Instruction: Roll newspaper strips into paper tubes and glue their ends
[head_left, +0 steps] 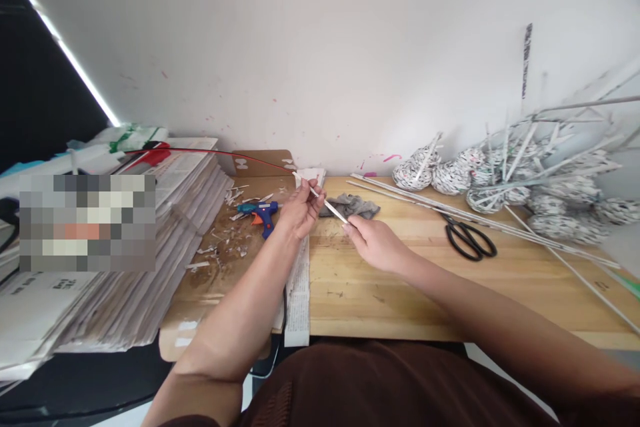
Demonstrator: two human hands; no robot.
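Observation:
A thin rolled paper stick (336,211) slants between my hands above the wooden table. My left hand (301,208) pinches it near its far end, which pokes out past the fingertips. My right hand (376,240) has its fingers closed on the nearer end. Behind the stick lies a crumpled grey cloth (353,206). A strip of newspaper (299,307) runs under my left forearm to the table's front edge. Left of my left hand, a blue glue gun (269,217) rests among paper scraps on brown cardboard (220,280).
Tall stacks of newspaper (185,213) fill the left side. Black-handled scissors (470,238) lie on the table (380,300) at right, beside long paper sticks (435,205). Several woven paper gourd shapes (415,167) stand against the wall, with sticks jutting out.

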